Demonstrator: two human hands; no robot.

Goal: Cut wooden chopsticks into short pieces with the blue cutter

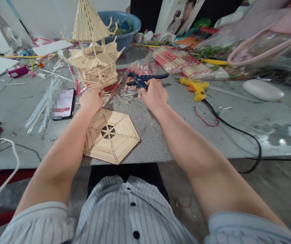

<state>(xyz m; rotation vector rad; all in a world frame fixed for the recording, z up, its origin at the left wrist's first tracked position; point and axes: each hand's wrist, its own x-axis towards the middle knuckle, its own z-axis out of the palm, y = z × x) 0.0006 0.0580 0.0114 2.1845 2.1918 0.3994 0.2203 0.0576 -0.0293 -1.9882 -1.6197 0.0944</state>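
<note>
Hexagonal stick panel lay flat at the table's near edge, closer to the left hand, whose curled fingers concealed any hold. The right hand was closed around the blue cutter, axis crosswise, jaws leftward, toward the pagoda model.

The hexagonal panel is matt, ridged wood.

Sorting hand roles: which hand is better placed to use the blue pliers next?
Right, probably: the right hand holds the blue pliers. The left hand is farther off, near the stick tower; I can't tell whether it holds anything.
</note>
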